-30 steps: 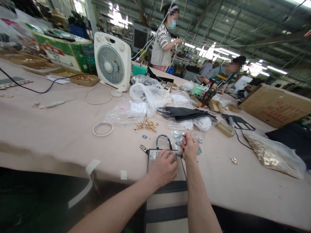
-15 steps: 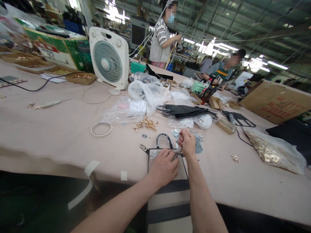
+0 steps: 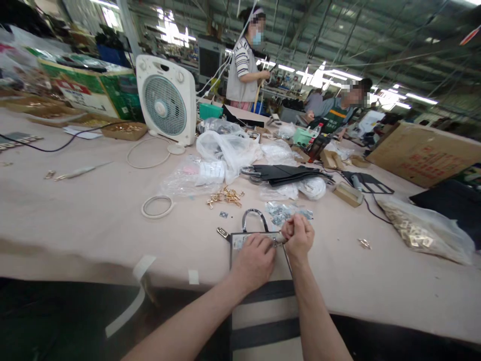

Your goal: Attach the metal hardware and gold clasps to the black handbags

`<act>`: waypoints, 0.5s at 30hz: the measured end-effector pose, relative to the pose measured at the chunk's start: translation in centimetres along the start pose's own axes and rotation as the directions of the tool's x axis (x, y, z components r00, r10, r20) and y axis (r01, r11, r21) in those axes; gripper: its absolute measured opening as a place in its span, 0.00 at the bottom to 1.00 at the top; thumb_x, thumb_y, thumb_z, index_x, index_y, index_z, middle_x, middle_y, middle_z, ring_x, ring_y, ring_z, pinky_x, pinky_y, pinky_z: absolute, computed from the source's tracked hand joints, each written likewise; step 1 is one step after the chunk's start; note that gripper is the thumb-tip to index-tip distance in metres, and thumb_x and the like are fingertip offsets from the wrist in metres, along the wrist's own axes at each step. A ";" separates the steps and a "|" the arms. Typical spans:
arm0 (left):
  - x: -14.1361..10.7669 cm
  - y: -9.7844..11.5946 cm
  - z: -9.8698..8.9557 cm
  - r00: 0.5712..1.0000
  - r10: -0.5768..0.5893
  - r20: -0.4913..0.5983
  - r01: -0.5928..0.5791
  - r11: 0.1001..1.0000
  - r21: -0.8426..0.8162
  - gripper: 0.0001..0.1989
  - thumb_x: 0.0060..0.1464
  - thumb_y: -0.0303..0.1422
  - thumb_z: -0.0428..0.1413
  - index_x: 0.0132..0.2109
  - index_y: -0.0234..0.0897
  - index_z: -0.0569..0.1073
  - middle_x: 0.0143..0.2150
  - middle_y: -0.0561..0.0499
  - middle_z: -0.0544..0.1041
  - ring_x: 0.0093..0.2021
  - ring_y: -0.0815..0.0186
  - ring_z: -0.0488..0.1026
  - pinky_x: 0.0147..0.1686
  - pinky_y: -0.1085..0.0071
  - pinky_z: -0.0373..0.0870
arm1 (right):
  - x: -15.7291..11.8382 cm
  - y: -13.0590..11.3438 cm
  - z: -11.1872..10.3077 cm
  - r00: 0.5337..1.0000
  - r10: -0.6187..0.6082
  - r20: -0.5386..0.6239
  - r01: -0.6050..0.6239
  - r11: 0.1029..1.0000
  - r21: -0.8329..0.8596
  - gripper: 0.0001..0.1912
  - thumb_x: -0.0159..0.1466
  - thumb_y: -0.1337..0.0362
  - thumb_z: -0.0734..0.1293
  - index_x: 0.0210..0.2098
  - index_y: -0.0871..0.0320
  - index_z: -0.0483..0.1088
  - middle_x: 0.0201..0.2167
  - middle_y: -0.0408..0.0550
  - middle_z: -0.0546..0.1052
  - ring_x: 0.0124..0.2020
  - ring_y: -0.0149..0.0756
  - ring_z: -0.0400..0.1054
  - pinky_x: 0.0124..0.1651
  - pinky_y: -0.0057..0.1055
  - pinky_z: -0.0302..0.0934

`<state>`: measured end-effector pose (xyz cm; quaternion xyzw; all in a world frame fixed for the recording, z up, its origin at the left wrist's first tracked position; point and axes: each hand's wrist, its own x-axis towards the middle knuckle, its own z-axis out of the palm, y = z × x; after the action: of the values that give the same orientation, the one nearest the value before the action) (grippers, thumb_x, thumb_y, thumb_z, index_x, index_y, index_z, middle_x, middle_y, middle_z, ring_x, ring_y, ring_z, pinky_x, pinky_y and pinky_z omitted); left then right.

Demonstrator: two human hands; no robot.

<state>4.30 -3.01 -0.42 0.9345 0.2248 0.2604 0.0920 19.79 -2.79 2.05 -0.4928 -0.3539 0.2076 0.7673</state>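
Note:
A beige bag panel (image 3: 259, 307) with dark cross bands hangs over the table's front edge. At its top stands a dark curved handle (image 3: 254, 212) in clear wrap, and a dark tab with a gold metal fitting (image 3: 223, 232) sticks out at the left corner. My left hand (image 3: 254, 260) rests on the panel's upper part, fingers bent together and pressing on it. By the top right corner my right hand (image 3: 299, 235) is closed in a fist around something pale and small, mostly hidden by the fingers. Silvery small plates (image 3: 281, 212) lie just behind that hand.
Gold fittings (image 3: 226, 197) lie beyond the handle, with a tape roll (image 3: 157, 206) to their left. A white fan (image 3: 167, 100) stands at back left. Plastic bags (image 3: 225, 150) and black pieces (image 3: 285, 173) lie farther back. Two people work across the table.
My right fist has moved slightly right and down, to the panel's top right corner. More of the silvery plates shows. My left hand stays on the panel; the camera view has shifted a little.

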 end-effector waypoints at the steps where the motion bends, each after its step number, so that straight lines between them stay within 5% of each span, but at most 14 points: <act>1: 0.0 0.0 0.0 1.000 0.000 -0.001 0.000 1.000 -0.002 0.07 0.66 0.33 0.55 0.48 0.38 0.75 0.52 0.45 0.76 0.58 0.54 0.69 0.63 0.54 0.64 | 0.2 -0.1 -0.2 1.000 -0.015 -0.025 0.016 0.999 0.029 0.18 0.68 0.52 0.69 0.28 0.56 0.68 0.14 0.31 0.56 0.13 0.23 0.50 0.16 0.22 0.46; 9: 0.3 0.3 -0.6 1.000 -0.022 0.003 0.022 1.000 -0.013 0.06 0.66 0.32 0.55 0.47 0.39 0.75 0.52 0.45 0.76 0.56 0.56 0.70 0.61 0.55 0.67 | 0.6 -1.4 -2.0 1.000 -0.006 -0.016 0.006 0.999 0.038 0.19 0.68 0.52 0.70 0.27 0.57 0.70 0.14 0.33 0.58 0.14 0.23 0.51 0.16 0.21 0.45; 15: -0.2 0.2 0.9 0.996 -0.017 -0.092 0.015 1.000 -0.027 0.09 0.63 0.31 0.57 0.50 0.43 0.75 0.53 0.49 0.77 0.56 0.58 0.71 0.62 0.57 0.67 | -2.9 -0.6 -4.1 0.995 0.103 -0.017 -0.104 0.990 -0.092 0.22 0.69 0.48 0.68 0.27 0.56 0.68 0.14 0.33 0.58 0.14 0.24 0.48 0.17 0.23 0.46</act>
<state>4.71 -3.35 -1.21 0.9184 0.2327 0.3053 0.0960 20.93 -7.46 0.52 -0.5470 -0.3326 0.2272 0.7339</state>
